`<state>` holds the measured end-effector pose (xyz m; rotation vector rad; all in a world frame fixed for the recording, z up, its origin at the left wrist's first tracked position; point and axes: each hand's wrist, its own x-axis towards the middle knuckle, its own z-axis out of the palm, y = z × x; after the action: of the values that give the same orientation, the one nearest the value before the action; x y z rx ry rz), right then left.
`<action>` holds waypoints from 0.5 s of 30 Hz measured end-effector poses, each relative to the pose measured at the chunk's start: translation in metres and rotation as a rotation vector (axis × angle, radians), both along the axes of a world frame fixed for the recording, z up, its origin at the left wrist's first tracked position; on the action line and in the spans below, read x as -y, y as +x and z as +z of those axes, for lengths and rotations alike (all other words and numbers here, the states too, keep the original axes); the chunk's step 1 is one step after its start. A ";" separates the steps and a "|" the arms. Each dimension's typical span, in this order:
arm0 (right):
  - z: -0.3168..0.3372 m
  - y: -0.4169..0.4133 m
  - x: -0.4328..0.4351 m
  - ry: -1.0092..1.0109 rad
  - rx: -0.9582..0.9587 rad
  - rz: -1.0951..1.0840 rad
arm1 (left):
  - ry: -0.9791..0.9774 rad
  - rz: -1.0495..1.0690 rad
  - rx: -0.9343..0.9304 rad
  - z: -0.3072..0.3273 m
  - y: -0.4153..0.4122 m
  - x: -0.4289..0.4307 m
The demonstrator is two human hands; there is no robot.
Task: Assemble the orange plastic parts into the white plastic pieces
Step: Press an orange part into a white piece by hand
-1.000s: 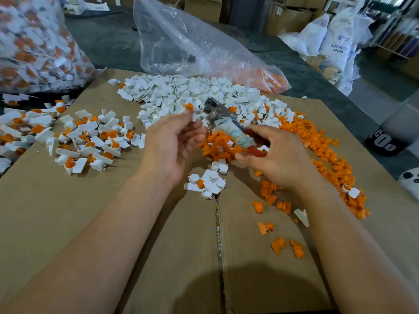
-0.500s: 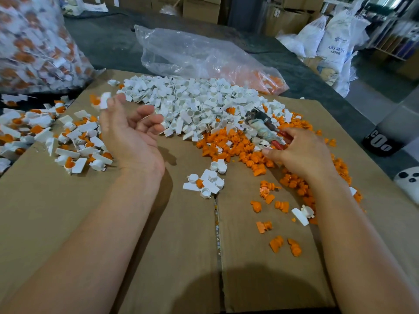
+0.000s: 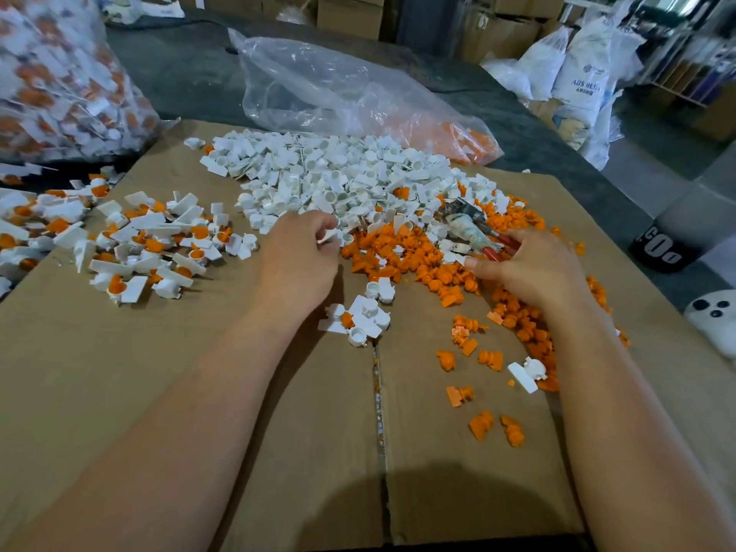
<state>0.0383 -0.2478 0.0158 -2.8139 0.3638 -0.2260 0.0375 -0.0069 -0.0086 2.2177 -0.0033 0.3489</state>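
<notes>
Orange parts (image 3: 402, 253) lie just left of my right hand (image 3: 533, 268), which grips pliers (image 3: 466, 225); my left hand (image 3: 298, 256) pinches a white piece (image 3: 328, 235).

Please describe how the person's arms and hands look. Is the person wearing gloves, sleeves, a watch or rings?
The left hand and the right hand are bare, without gloves. The left forearm and the right forearm are uncovered down to the picture's lower edge; no sleeve shows. No watch, bracelet or ring is visible.
</notes>
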 end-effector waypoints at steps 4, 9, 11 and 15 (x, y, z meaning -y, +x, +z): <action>-0.002 0.000 -0.001 0.010 -0.032 -0.019 | 0.218 -0.053 -0.127 -0.006 0.007 0.001; -0.002 0.000 -0.002 0.006 -0.051 0.001 | 0.308 -0.056 -0.167 -0.005 0.011 0.000; -0.001 0.001 -0.002 0.008 -0.061 0.002 | 0.289 -0.051 -0.125 -0.006 0.011 -0.001; -0.003 0.001 -0.002 0.013 -0.070 0.014 | 0.208 -0.020 -0.096 -0.006 0.010 -0.001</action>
<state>0.0388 -0.2459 0.0132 -2.8164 0.3602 -0.1214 0.0479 -0.0055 -0.0150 2.4364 -0.0105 0.2399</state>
